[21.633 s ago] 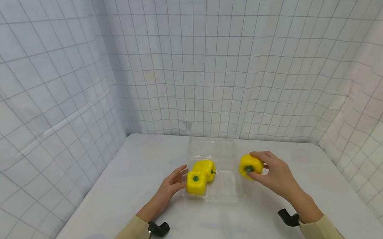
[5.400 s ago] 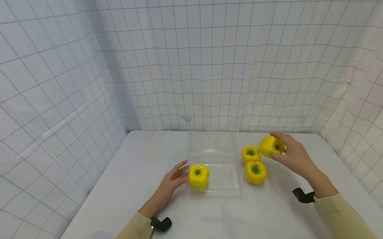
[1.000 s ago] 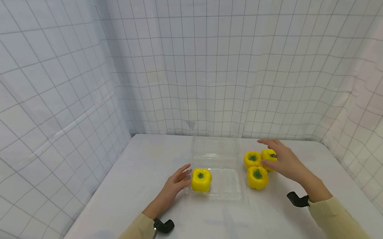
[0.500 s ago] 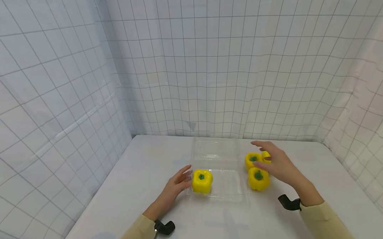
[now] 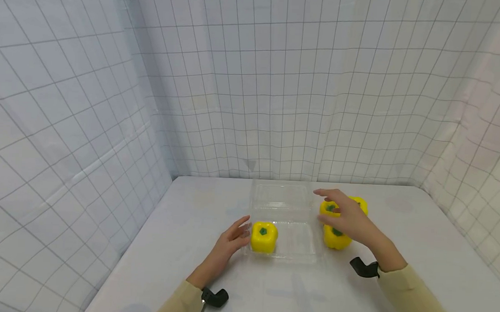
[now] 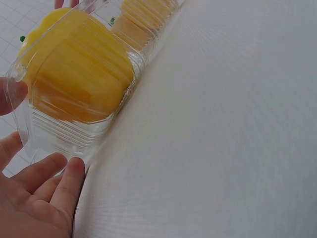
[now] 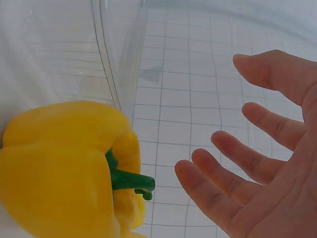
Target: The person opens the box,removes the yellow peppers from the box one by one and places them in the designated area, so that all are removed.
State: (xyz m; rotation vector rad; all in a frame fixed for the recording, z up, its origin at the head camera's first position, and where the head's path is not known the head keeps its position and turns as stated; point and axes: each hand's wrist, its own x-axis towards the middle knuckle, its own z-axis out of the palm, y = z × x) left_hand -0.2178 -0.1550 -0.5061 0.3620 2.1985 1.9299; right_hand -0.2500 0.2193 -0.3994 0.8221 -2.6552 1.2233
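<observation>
My left hand (image 5: 228,241) rests at the left edge of a clear plastic container (image 5: 295,239), its fingertips at the rim in the left wrist view. Inside, close by those fingers, sits a yellow bell pepper (image 5: 264,238) with a green stem. My right hand (image 5: 345,216) hangs with spread fingers over the gap between container and loose peppers, holding nothing. Three more yellow bell peppers cluster right of the container: the front one (image 5: 337,240), the back left one (image 5: 328,208) and the back right one (image 5: 360,204). My right hand partly covers them.
The container's clear lid (image 5: 281,194) lies folded back behind its base. A white table (image 5: 269,292) carries everything. White grid-patterned curtains (image 5: 269,91) stand along the back and both sides.
My right hand has set a third pepper down with the other two, let go, and moved left toward the container. The left hand has stayed at the container's edge.
</observation>
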